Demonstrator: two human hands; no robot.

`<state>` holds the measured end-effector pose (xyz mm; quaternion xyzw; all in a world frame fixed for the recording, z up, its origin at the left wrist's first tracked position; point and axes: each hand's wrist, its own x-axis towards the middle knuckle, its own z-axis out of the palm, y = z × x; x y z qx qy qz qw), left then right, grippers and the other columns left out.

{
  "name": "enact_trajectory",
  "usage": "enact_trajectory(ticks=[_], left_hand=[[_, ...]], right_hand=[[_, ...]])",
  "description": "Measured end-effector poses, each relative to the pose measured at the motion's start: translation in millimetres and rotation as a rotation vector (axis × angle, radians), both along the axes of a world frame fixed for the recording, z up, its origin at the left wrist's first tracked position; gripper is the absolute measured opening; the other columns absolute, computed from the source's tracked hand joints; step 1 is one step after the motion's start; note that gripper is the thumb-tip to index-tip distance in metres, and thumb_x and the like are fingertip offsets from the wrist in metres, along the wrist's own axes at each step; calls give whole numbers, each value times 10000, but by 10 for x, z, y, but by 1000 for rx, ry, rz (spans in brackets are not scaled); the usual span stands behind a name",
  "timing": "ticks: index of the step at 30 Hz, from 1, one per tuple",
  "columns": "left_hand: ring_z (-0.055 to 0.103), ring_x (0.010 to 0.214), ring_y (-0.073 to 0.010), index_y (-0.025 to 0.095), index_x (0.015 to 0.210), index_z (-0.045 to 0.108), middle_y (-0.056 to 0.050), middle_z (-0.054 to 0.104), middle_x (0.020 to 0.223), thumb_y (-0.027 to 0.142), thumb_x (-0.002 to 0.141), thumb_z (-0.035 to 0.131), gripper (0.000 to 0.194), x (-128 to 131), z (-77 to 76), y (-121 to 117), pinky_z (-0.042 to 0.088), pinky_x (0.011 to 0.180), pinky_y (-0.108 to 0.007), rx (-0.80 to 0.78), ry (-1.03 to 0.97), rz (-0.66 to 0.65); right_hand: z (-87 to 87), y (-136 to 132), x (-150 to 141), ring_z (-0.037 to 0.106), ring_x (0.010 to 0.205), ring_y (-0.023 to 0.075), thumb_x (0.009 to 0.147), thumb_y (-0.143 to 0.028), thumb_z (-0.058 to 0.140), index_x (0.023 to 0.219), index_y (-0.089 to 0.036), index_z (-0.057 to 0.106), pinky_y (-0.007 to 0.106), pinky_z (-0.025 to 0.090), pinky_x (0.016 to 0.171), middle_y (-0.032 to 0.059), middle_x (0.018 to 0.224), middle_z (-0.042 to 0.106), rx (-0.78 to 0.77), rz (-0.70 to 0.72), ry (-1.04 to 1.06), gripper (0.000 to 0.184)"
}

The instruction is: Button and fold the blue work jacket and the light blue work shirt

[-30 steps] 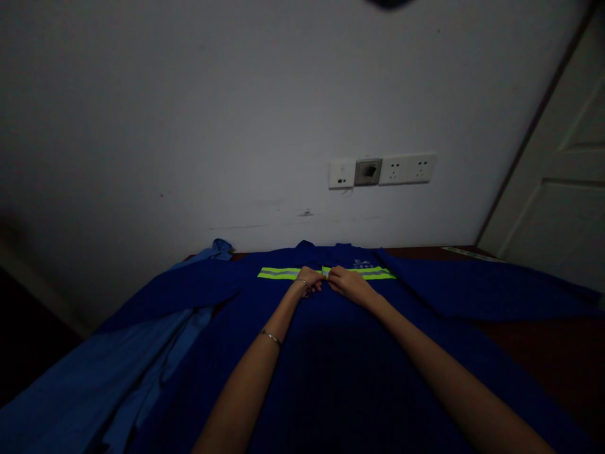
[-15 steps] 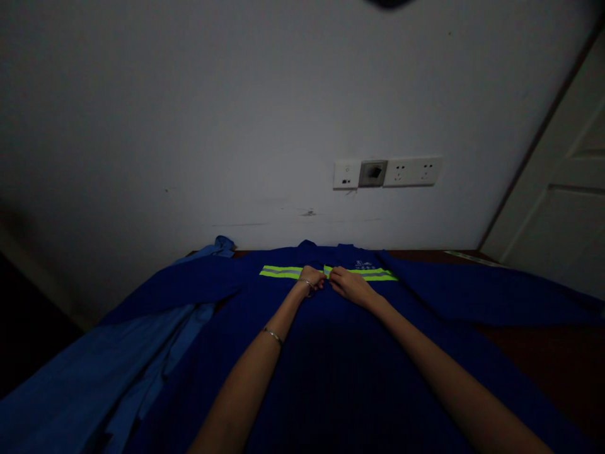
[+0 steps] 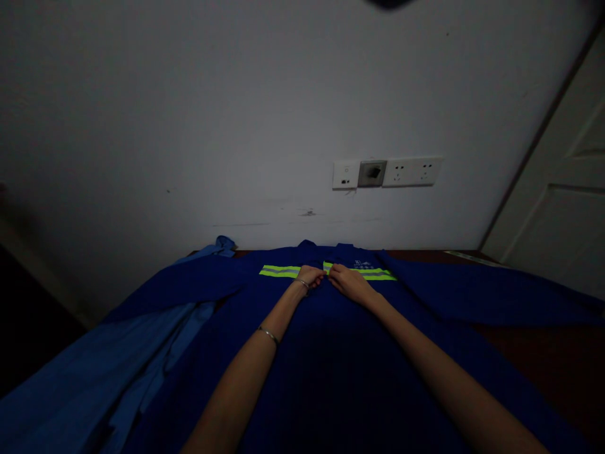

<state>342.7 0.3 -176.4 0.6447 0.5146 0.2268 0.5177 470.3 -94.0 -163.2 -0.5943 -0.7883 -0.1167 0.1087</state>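
A dark blue work jacket (image 3: 340, 353) lies spread out with its collar towards the wall and its sleeves out to both sides. Across its chest runs a yellow-green and silver reflective strip (image 3: 280, 272), parted at the front opening. My left hand (image 3: 311, 276), with bangles on wrist and forearm, pinches the jacket's front edge at that opening. Close beside it, my right hand (image 3: 348, 282) is closed on the other front edge, over the end of the strip. Whatever small part lies between the fingertips is hidden. White lettering (image 3: 363, 264) shows above the strip on the right.
A lighter blue garment (image 3: 118, 353) lies partly under the jacket at the left. The dark reddish table (image 3: 529, 353) shows at the right. Behind stands a grey-white wall (image 3: 227, 113) with sockets and switches (image 3: 410, 171). A panelled door (image 3: 562, 195) is at the far right.
My left hand and forearm have shifted slightly left, and its fingers look straighter. My right hand stays nearly where it was on the jacket front.
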Motion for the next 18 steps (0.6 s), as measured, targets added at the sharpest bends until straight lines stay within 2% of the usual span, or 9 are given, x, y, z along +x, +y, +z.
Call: enact_trajectory(ticks=[11, 18], left_hand=[[353, 308, -41, 137, 514, 490, 63, 405, 356, 235, 746, 583, 269, -22, -29, -16, 254, 351, -171, 5, -112, -16], [366, 306, -41, 132, 546, 518, 67, 429, 372, 245, 751, 589, 245, -78, -11, -40, 266, 356, -167, 55, -94, -101]], right_hand=[[119, -39, -88, 533, 941, 199, 906, -254, 383, 973, -154, 604, 252, 407, 721, 110, 1004, 575, -4, -108, -62, 253], [86, -26, -58, 547, 909, 198, 910, -255, 370, 949, -147, 599, 252, 407, 675, 104, 979, 579, 12, -63, -63, 256]])
